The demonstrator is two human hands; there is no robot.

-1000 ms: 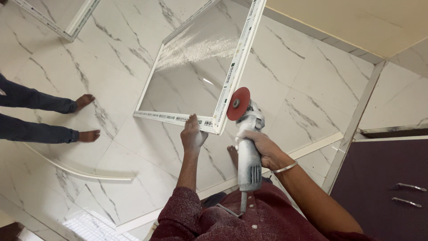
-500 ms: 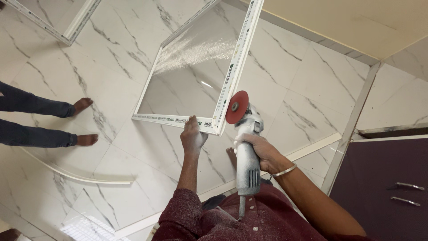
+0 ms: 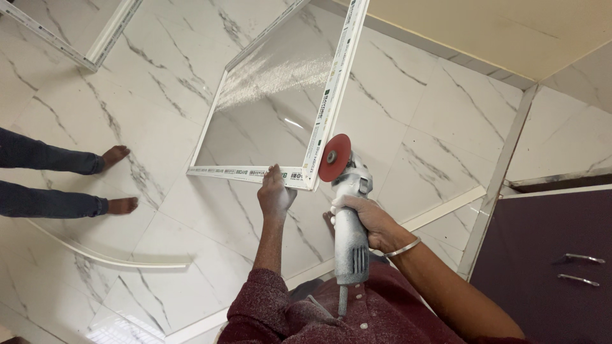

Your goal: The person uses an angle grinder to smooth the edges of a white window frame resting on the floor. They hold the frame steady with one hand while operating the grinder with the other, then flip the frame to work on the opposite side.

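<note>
A white window frame (image 3: 330, 89) with a glass pane lies tilted over the marble floor. My left hand (image 3: 275, 193) grips its near rail beside the corner. My right hand (image 3: 370, 220) holds a dusty grey angle grinder (image 3: 349, 223) by its body. The grinder's red disc (image 3: 335, 157) sits right at the frame's near right corner, against the side rail. Grey dust streaks the glass.
A person's two bare feet (image 3: 118, 179) and dark trouser legs come in from the left. A curved white strip (image 3: 115, 257) lies on the floor; a second white frame (image 3: 105, 39) rests at top left. A dark purple cabinet (image 3: 548, 255) with metal handles stands at right.
The frame and grinder have stayed together at the corner. The view has shifted slightly; the disc sits a little lower and left.
</note>
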